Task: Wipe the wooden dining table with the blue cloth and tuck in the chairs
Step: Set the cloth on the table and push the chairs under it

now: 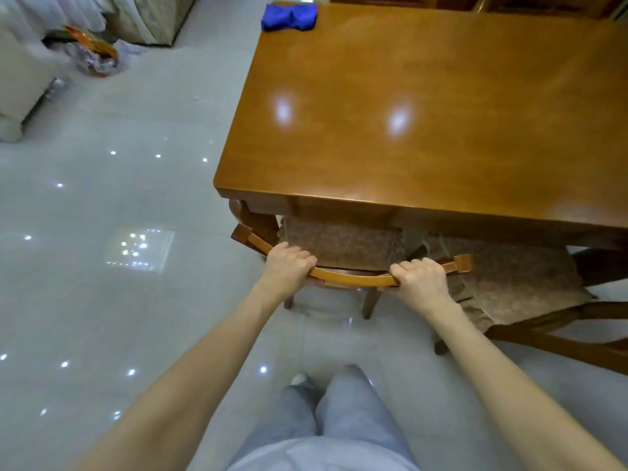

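The wooden dining table [424, 107] fills the upper right. A crumpled blue cloth [289, 16] lies on its far left corner. Below the near edge stands a wooden chair, its curved top rail [353, 277] facing me and its brown cushioned seat [343, 244] partly under the table. My left hand [287, 263] grips the rail's left part and my right hand [419, 277] grips its right part. A second chair [516, 287] with a brown cushion stands to the right, turned at an angle and mostly out from under the table.
Glossy pale tiled floor [119, 205] spreads to the left and below. A white cabinet [20, 83] and an orange basket with clutter [93, 51] stand at the far left. More chair backs [509, 3] show beyond the table's far edge. My legs are at the bottom.
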